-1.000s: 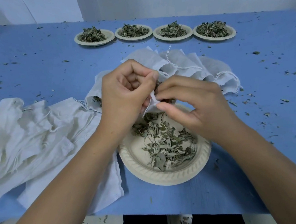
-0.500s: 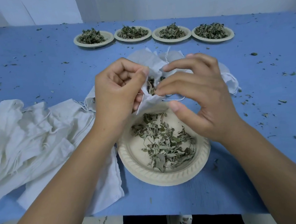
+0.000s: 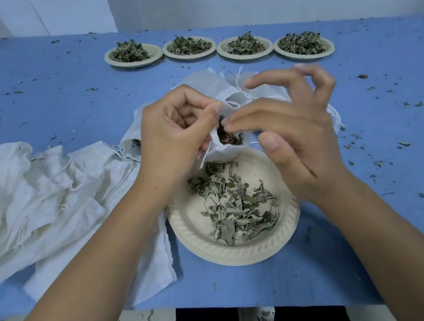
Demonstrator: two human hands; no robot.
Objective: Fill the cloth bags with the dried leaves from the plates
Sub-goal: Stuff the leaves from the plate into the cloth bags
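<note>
A cream paper plate [image 3: 240, 252] with a thin heap of dried leaves [image 3: 236, 204] sits near the table's front edge. Just above its far rim my left hand [image 3: 175, 135] pinches the mouth of a small white cloth bag [image 3: 222, 153]; dark leaves [image 3: 226, 137] show inside the opening. My right hand [image 3: 293, 126] hovers over the bag's mouth with fingers spread and nothing held. Behind my hands lie more white bags [image 3: 198, 84], partly hidden.
Several plates of dried leaves [image 3: 133, 54] [image 3: 303, 45] line the far side of the blue table [image 3: 44, 98]. A pile of flat white cloth bags [image 3: 41, 202] lies at the left. Leaf crumbs are scattered over the cloth.
My right hand has risen from the plate to the bag's mouth and spread its fingers over it. The left hand has lifted the bag a little and held its mouth wider.
</note>
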